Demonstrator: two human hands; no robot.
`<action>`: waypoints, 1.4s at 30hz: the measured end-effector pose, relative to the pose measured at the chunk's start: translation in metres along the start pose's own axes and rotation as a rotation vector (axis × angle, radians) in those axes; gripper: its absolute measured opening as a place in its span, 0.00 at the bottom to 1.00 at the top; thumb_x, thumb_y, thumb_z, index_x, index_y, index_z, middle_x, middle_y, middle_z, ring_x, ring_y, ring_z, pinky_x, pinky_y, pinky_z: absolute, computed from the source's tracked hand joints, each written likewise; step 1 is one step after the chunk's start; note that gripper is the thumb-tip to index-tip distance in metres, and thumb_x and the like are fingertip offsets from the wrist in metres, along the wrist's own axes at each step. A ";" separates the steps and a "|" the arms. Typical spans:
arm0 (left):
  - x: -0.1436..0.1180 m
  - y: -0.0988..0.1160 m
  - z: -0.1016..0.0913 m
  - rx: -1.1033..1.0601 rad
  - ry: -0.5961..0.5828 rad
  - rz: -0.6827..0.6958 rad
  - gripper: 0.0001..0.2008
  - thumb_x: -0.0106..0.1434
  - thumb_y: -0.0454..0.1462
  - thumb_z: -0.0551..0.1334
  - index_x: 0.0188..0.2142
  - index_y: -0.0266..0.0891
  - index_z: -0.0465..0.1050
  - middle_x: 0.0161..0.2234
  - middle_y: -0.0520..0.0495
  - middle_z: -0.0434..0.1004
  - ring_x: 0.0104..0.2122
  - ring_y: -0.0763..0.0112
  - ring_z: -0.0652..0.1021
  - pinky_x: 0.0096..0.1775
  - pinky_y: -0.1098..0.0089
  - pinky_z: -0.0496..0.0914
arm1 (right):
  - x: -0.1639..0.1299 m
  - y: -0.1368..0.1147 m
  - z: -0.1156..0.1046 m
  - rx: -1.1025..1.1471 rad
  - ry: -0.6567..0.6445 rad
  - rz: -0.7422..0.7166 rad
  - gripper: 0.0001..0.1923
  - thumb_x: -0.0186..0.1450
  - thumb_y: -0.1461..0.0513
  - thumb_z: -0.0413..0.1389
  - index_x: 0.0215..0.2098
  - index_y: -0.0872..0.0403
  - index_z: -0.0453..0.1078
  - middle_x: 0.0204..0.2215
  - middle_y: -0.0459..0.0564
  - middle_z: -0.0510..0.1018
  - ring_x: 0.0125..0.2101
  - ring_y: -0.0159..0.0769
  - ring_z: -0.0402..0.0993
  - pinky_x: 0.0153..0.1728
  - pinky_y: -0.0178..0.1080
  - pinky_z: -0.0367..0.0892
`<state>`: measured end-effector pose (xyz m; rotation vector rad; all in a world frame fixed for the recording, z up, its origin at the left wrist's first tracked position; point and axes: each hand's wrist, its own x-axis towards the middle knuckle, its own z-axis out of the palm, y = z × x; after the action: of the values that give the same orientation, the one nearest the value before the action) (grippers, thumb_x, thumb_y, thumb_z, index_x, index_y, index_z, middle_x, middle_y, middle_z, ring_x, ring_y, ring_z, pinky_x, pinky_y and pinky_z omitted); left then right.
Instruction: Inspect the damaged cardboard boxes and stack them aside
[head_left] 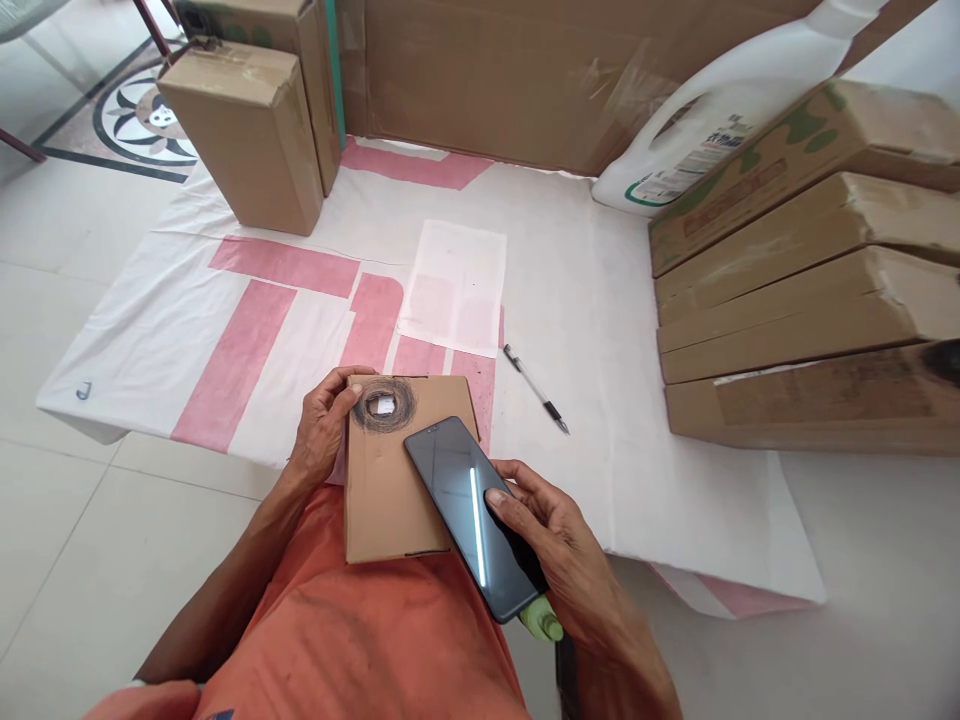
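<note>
A flat brown cardboard box (390, 490) stands against the near table edge, with a small hole ringed by dark scribble near its top left. My left hand (327, 420) grips that box by its upper left corner, thumb on the front face. In front of the box's right side, my right hand (544, 515) holds a black smartphone (472, 520), thumb across the dark, reflective screen. Under the phone's lower end a green bottle-like thing (541, 618) shows in part. A white sheet of paper (454, 285) and a pen (536, 388) lie on the cloth beyond.
The table wears a white cloth (585, 270) with pink patches. Brown boxes (247, 140) stand at the back left, and several stacked cartons (795, 290) fill the right. A white jug (705, 120) leans by a large carton (487, 80) behind.
</note>
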<state>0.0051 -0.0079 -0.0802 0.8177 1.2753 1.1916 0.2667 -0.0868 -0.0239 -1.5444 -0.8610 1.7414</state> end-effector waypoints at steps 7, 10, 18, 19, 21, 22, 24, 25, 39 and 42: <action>-0.001 -0.001 -0.002 0.008 0.000 -0.002 0.19 0.63 0.49 0.71 0.48 0.41 0.82 0.40 0.48 0.85 0.36 0.63 0.82 0.40 0.67 0.75 | -0.001 0.001 -0.006 0.051 0.006 0.056 0.25 0.65 0.43 0.69 0.53 0.46 0.78 0.36 0.47 0.83 0.32 0.39 0.78 0.36 0.39 0.73; 0.000 -0.001 -0.002 0.013 0.003 0.003 0.19 0.63 0.49 0.71 0.48 0.41 0.82 0.41 0.48 0.85 0.36 0.64 0.81 0.40 0.68 0.74 | -0.001 0.001 -0.009 0.033 0.022 0.060 0.28 0.65 0.42 0.69 0.57 0.47 0.76 0.39 0.50 0.85 0.33 0.42 0.79 0.33 0.40 0.73; 0.001 -0.002 -0.001 0.051 0.003 0.016 0.18 0.64 0.49 0.69 0.48 0.41 0.81 0.41 0.48 0.86 0.37 0.62 0.82 0.40 0.66 0.74 | 0.009 -0.006 0.005 0.016 0.033 0.029 0.27 0.63 0.41 0.69 0.50 0.48 0.78 0.32 0.47 0.82 0.30 0.40 0.76 0.31 0.38 0.70; 0.001 -0.002 -0.001 0.057 0.002 0.020 0.18 0.65 0.49 0.69 0.48 0.41 0.81 0.41 0.47 0.86 0.37 0.62 0.82 0.40 0.66 0.74 | 0.010 -0.007 0.007 0.021 0.028 0.020 0.26 0.63 0.41 0.69 0.50 0.48 0.79 0.30 0.46 0.81 0.29 0.39 0.75 0.32 0.39 0.71; 0.001 0.000 0.000 0.068 0.000 0.030 0.19 0.65 0.49 0.69 0.48 0.41 0.81 0.42 0.47 0.86 0.38 0.61 0.82 0.41 0.66 0.74 | 0.012 -0.008 0.010 0.028 0.019 0.004 0.25 0.64 0.42 0.69 0.49 0.48 0.79 0.29 0.45 0.81 0.28 0.39 0.75 0.33 0.39 0.71; 0.001 0.001 0.000 0.076 0.000 0.037 0.19 0.65 0.49 0.68 0.49 0.41 0.81 0.43 0.46 0.86 0.39 0.61 0.82 0.41 0.66 0.74 | 0.012 -0.007 0.011 0.031 0.019 -0.004 0.24 0.64 0.42 0.69 0.49 0.48 0.79 0.30 0.45 0.82 0.29 0.39 0.75 0.34 0.39 0.72; -0.001 0.004 0.002 0.095 0.003 0.052 0.18 0.66 0.49 0.68 0.49 0.41 0.81 0.43 0.46 0.86 0.40 0.61 0.82 0.41 0.67 0.74 | 0.013 -0.005 0.013 0.032 0.019 -0.023 0.24 0.65 0.42 0.68 0.49 0.49 0.78 0.34 0.47 0.84 0.33 0.41 0.78 0.36 0.40 0.72; -0.002 0.005 0.003 0.107 0.005 0.061 0.18 0.66 0.49 0.67 0.49 0.41 0.81 0.42 0.46 0.85 0.40 0.61 0.82 0.41 0.67 0.74 | 0.014 -0.004 0.014 0.026 0.021 -0.036 0.24 0.65 0.42 0.68 0.49 0.49 0.77 0.36 0.48 0.85 0.35 0.42 0.79 0.37 0.39 0.72; -0.014 0.019 0.008 0.255 -0.025 0.150 0.18 0.70 0.49 0.65 0.51 0.42 0.81 0.41 0.47 0.82 0.40 0.61 0.79 0.43 0.66 0.71 | 0.029 -0.008 0.030 0.223 -0.032 -0.057 0.20 0.64 0.47 0.72 0.48 0.46 0.78 0.43 0.47 0.86 0.37 0.38 0.81 0.38 0.36 0.73; -0.016 0.019 0.006 0.260 -0.057 0.172 0.18 0.72 0.49 0.65 0.53 0.42 0.81 0.47 0.45 0.83 0.44 0.60 0.80 0.46 0.66 0.72 | 0.025 -0.006 0.026 0.283 -0.035 -0.052 0.20 0.64 0.48 0.72 0.49 0.46 0.77 0.36 0.45 0.85 0.30 0.34 0.77 0.31 0.33 0.70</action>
<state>0.0087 -0.0176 -0.0565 1.1627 1.3514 1.1416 0.2388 -0.0642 -0.0310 -1.2982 -0.6332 1.7706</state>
